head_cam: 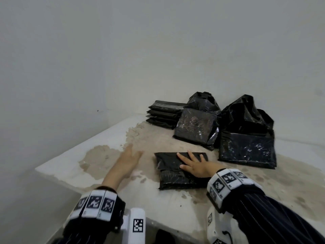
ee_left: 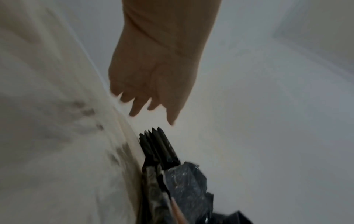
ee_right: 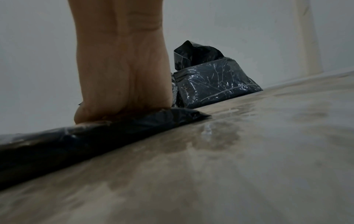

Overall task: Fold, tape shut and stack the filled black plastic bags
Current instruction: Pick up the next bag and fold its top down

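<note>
A folded black plastic bag (head_cam: 174, 171) lies flat on the table in front of me. My right hand (head_cam: 193, 163) presses flat on its top with fingers spread; from the right wrist view the palm (ee_right: 122, 91) bears down on that bag (ee_right: 57, 144). My left hand (head_cam: 130, 155) hovers open over the bare table left of the bag, fingers straight, holding nothing; the left wrist view shows it (ee_left: 151, 91) blurred. A stack of folded bags (head_cam: 163, 113) sits at the back, seen also as a stack (ee_left: 159, 145) in the left wrist view.
Two filled bags with loose tops stand behind: one in the middle (head_cam: 197, 127) and a larger one to the right (head_cam: 246, 148), the bag (ee_right: 214, 84) in the right wrist view. The stained table (head_cam: 105, 155) meets the wall at the back; its left edge drops off.
</note>
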